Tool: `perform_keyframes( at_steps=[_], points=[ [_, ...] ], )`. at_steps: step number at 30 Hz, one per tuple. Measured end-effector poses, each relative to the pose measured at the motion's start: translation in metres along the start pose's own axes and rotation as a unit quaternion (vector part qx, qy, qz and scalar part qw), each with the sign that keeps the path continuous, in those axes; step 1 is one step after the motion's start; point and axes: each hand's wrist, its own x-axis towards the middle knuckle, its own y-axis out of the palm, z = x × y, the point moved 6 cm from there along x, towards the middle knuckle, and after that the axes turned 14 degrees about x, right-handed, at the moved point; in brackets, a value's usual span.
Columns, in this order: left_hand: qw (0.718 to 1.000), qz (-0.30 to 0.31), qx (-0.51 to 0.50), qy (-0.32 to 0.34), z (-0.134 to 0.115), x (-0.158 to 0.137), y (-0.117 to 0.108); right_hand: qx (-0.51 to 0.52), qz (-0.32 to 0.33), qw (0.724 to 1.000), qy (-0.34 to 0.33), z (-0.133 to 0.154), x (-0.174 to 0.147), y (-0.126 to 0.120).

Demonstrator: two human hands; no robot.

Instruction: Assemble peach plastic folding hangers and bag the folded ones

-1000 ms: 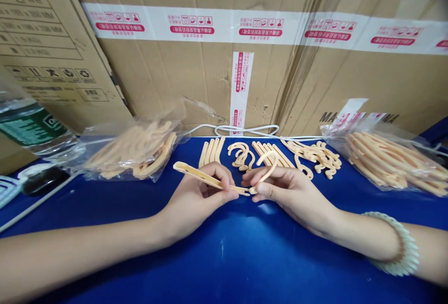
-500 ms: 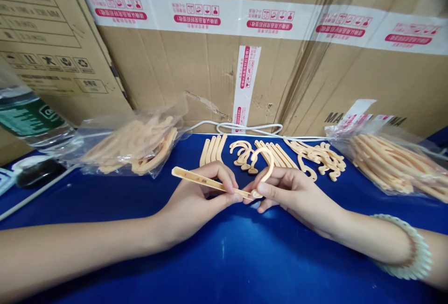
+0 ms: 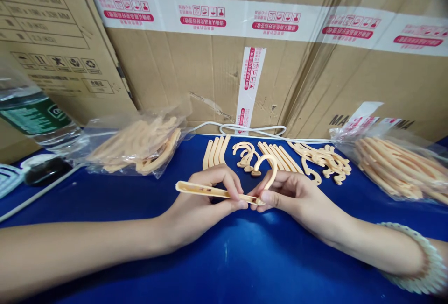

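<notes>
Between the thumb and fingers of my left hand (image 3: 206, 201) is a beige plastic hanger arm (image 3: 199, 189), its hollow side showing. My right hand (image 3: 290, 192) pinches a beige hanger hook (image 3: 272, 168), its curve pointing up. The base of the hook meets the right end of the arm; whether the two are joined I cannot tell. Behind my left hand lies a row of hanger arms (image 3: 214, 151). Loose hooks (image 3: 245, 152) and another row of arms (image 3: 280, 155) lie behind my right hand.
On the blue table (image 3: 224, 257), a clear bag of beige parts (image 3: 136, 147) lies left and another bag (image 3: 399, 166) right. A pile of hooks (image 3: 324, 157) sits between. A water bottle (image 3: 38, 112), a white cable (image 3: 252, 129) and cardboard boxes (image 3: 196, 66) stand around the back.
The hanger arm has turned slightly in my left hand, showing more of its hollow side. Its right end has come against the hook base. The view has shifted a little.
</notes>
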Motion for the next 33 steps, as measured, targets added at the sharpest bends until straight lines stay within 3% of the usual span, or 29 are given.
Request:
perform_keyframes(
  at_steps=[8,15,21,25,29,33],
  points=[
    [0.999,0.025,0.015,-0.035,0.006,0.000,0.003,-0.081,-0.038,0.995,-0.052,0.002,-0.005,0.002],
    [0.998,0.030,0.017,-0.057,0.009,0.001,0.005,-0.115,-0.027,0.989,-0.086,0.004,-0.005,0.003],
    [0.989,0.007,-0.070,-0.127,0.019,0.005,0.003,-0.104,-0.032,0.983,-0.147,0.011,-0.009,0.007],
    [0.986,-0.004,-0.107,-0.125,0.020,0.006,0.003,-0.047,-0.043,0.989,-0.130,0.008,-0.008,0.007],
    [0.983,0.033,-0.117,-0.137,0.017,0.005,0.010,-0.006,-0.040,0.994,-0.105,0.005,-0.007,0.009],
    [0.978,0.028,-0.132,-0.157,0.018,0.006,0.008,-0.054,-0.048,0.989,-0.125,0.018,-0.007,0.004]
  ],
)
